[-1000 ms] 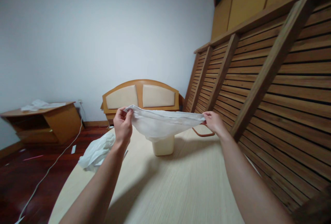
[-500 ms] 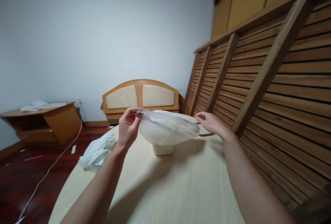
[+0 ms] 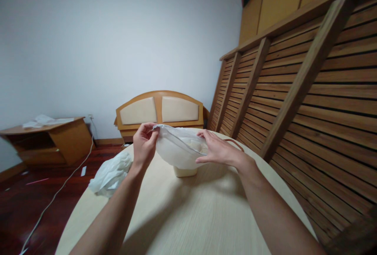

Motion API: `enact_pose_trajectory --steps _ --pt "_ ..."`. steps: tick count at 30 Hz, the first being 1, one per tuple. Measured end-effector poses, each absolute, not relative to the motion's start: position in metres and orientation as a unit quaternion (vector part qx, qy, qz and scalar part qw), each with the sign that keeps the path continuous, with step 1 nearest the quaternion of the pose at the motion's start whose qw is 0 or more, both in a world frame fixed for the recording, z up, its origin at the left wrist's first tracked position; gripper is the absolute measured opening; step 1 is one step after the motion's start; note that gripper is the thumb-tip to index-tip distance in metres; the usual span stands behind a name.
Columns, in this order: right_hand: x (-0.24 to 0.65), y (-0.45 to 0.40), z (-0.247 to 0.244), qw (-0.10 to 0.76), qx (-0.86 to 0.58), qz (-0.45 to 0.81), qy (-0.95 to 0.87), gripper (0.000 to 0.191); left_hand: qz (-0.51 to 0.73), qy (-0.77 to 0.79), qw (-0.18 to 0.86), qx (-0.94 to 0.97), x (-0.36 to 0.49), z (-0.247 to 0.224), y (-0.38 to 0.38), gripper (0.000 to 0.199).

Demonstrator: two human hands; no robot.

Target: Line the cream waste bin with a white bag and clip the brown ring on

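Observation:
A whitish, see-through bag (image 3: 173, 149) with a thin cord-like rim sits over a cream-coloured container (image 3: 185, 171) on the round table. My left hand (image 3: 145, 141) pinches the bag's rim at its upper left corner, thumb against fingers. At the bag's other end is my right hand (image 3: 219, 149), its thumb low and its fingers high, spread apart around the rim. Whether the right fingertips press on the bag is hard to tell. Something pale shows inside the bag mouth. Behind the right wrist, a brown curved strip (image 3: 235, 144) lies on the table, partly hidden.
A crumpled white plastic bag (image 3: 110, 174) lies at the left edge of the pale round table (image 3: 188, 215). Slatted wooden panels (image 3: 294, 101) lean along the right. A headboard (image 3: 159, 107) stands behind. A low cabinet (image 3: 67, 139) and a cable (image 3: 63, 190) are at left.
My right hand has moved left and inward, from beyond the bag's right end to around it. The left hand keeps its pinch on the rim, nearly still.

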State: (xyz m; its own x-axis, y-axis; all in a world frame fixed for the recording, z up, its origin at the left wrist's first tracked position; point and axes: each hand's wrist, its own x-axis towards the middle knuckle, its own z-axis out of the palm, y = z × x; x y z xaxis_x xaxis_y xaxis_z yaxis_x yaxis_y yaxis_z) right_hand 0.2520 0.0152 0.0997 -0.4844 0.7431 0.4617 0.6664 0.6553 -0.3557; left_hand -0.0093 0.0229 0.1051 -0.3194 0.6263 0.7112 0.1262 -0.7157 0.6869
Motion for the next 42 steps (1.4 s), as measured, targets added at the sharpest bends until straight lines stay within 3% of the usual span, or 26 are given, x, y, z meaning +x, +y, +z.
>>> enact_pose_trajectory --steps 9,16,22,30,35,42 --pt "0.256 0.019 0.094 0.244 -0.494 0.047 -0.833 0.055 0.767 0.384 0.155 0.490 -0.018 0.102 0.033 0.024" --pt "0.261 0.014 0.106 0.167 -0.491 0.011 -0.855 0.006 0.777 0.396 0.173 0.457 -0.025 0.100 0.041 0.027" --pt "0.279 0.014 0.115 0.196 -0.465 0.036 -0.862 0.015 0.783 0.392 0.173 0.451 -0.025 0.102 0.040 0.026" --pt "0.302 0.012 0.125 0.311 -0.496 0.008 -0.811 0.027 0.745 0.329 0.212 0.540 -0.018 0.104 0.027 0.022" --pt "0.303 0.018 0.126 0.374 -0.499 0.040 -0.781 0.033 0.604 0.270 0.280 0.696 -0.010 0.104 0.008 0.017" --pt "0.304 0.025 0.120 0.349 -0.539 0.098 -0.760 0.031 0.354 0.308 0.283 0.836 0.006 0.106 -0.016 0.005"
